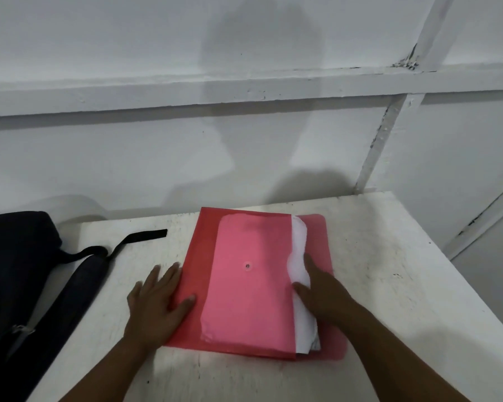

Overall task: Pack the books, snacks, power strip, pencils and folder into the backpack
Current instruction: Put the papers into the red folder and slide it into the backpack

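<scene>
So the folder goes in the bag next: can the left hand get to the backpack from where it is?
Probably yes: the left hand rests flat on the folder, and only bare table and a strap lie between it and the backpack.

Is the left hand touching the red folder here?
Touching. The head view shows the left hand lying flat with its thumb and fingers resting on the left edge of the red folder; no gap shows between them.

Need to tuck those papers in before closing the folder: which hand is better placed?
Right hand: it already rests on the white papers sticking out. The left hand lies flat on the folder's opposite edge.
</scene>
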Tool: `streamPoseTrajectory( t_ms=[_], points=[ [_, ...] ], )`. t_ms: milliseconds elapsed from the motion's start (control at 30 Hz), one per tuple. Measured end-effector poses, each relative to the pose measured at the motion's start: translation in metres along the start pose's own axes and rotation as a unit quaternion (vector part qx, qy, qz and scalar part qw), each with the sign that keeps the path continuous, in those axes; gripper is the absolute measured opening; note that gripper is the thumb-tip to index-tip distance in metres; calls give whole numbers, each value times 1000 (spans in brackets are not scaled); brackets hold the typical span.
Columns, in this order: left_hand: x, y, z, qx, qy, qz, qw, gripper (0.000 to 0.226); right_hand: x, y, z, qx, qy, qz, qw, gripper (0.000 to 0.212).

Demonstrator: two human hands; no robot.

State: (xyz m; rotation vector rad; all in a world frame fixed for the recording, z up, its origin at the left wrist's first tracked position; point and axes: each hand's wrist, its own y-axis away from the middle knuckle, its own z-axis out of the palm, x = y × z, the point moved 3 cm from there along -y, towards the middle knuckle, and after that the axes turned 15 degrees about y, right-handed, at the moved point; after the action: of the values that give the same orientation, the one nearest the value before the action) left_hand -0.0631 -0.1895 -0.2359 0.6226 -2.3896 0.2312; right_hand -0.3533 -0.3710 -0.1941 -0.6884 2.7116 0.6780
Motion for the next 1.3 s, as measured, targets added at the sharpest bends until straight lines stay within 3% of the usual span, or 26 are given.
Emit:
streamPoseTrajectory(
  t_ms=[100,233,400,567,667,833,967,1200,1300],
  points=[
    [1,2,-2,8,25,8,1000,90,6,-4,-10,48,-95,14,994,47],
    [-1,0,-1,5,28,6,1000,90,8,-8,-11,154,-88,67,982,40],
    [-3,-1,-1,13,56,10,998,84,-11,-22,-2,129,-133,50,981,39],
    [-7,-2,0,15,50,21,998,84,-6,-19,0,120,-285,102,946,32],
    [-6,-2,0,16,46,22,999,84,-5,-20,1,137,-237,91,958,21],
    [-6,-2,0,14,49,22,998,78,-9,-21,-7,237,-67,42,968,28],
    [-6,-1,1,10,47,17,999,78,-11,-18,-4,289,-70,44,954,19],
    [-6,-3,1,13,33,17,999,80,-8,-27,-6,200,-135,58,969,38],
    [-7,-2,2,15,34,17,999,79,-10,-27,-6,226,-144,55,962,40]
  ],
)
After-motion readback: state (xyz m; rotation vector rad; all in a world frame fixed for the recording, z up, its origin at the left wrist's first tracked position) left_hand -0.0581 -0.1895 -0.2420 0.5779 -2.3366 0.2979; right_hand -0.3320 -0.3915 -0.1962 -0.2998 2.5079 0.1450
